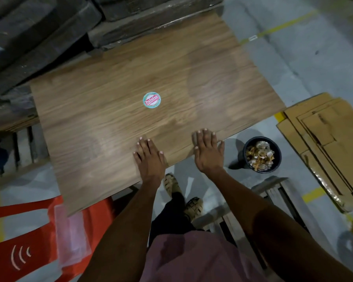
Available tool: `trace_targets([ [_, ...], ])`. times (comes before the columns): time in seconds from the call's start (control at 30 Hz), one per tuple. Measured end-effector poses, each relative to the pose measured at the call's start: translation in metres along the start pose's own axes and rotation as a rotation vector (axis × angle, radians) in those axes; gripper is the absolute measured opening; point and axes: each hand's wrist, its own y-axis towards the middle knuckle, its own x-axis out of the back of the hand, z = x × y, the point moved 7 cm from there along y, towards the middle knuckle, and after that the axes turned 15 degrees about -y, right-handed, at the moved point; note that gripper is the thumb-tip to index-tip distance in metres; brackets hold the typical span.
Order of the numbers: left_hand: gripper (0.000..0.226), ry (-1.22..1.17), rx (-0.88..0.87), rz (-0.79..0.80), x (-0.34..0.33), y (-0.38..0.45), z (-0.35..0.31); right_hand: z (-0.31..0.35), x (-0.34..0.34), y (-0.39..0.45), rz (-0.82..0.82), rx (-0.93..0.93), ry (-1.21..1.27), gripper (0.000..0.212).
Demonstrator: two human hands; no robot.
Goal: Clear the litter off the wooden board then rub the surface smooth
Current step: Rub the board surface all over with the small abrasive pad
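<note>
Now both hands' fingers press flat on board.

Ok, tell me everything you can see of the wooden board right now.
The wooden board is a large flat rectangular panel with brown wood grain, lying level and skewed in view, its far end against dark stacked material. A round sticker with red lettering sits near its middle. No litter shows on it. The left hand and right hand press flat on its near edge.
</note>
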Motion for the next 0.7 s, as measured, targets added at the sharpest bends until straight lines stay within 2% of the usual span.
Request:
trace_targets([
  [0.07, 0.067, -0.001, -0.014, 0.010, -0.005, 0.005, -0.011, 0.010, 0.000, -0.004, 0.016, 0.003, 0.020, 0.063],
  [0.17, 0.064, -0.021, -0.034, 0.034, -0.012, 0.016, -0.028, 0.037, -0.005, -0.021, -0.005, 0.140, -0.007, 0.065],
  [0.27, 0.060, -0.019, -0.090, 0.041, -0.010, 0.034, -0.041, 0.031, -0.006, -0.016, -0.035, 0.200, -0.019, 0.064],
  [0.4, 0.065, 0.018, -0.096, 0.033, 0.000, 0.066, -0.045, -0.007, 0.001, 0.015, -0.022, 0.008, 0.027, 0.065],
  [0.5, 0.065, 0.025, -0.067, 0.005, 0.004, 0.088, -0.044, -0.009, 0.004, 0.026, 0.019, -0.035, 0.065, 0.068],
  [0.6, 0.063, 0.019, -0.067, -0.011, 0.005, 0.104, -0.046, 0.027, 0.004, 0.020, 0.033, 0.095, 0.039, 0.069],
  [0.7, 0.067, -0.012, -0.075, -0.003, 0.005, 0.116, -0.050, 0.058, 0.003, 0.016, -0.025, 0.237, -0.004, 0.067],
])
